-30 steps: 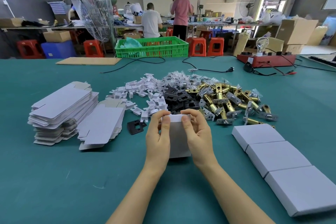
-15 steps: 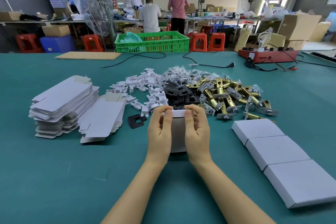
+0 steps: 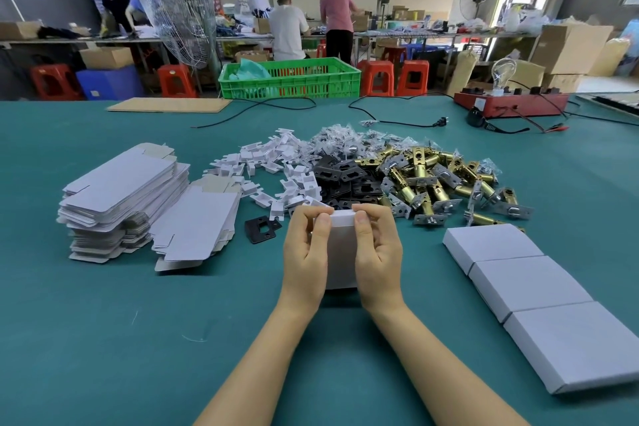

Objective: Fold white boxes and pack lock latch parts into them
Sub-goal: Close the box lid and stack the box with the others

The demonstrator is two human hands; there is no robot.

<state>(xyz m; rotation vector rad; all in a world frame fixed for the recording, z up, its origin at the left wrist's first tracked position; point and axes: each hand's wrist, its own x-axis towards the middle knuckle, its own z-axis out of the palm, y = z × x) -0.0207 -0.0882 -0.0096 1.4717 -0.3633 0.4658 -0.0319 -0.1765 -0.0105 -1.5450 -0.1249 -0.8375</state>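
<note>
At the centre of the frame, the left hand (image 3: 306,252) and right hand (image 3: 378,249) pinch the white box (image 3: 341,252) at its top flap; thin, light card, likely creasing easily, best held along its edges.

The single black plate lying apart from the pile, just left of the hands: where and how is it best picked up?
Probably pinch the black plate across its two long outer edges, coming straight down from above. It lies flat on the table, alone, with bare mat around it. Its square centre hole could also take a fingertip. The left hand is nearest, but both it and the right hand grip the white box.
</note>
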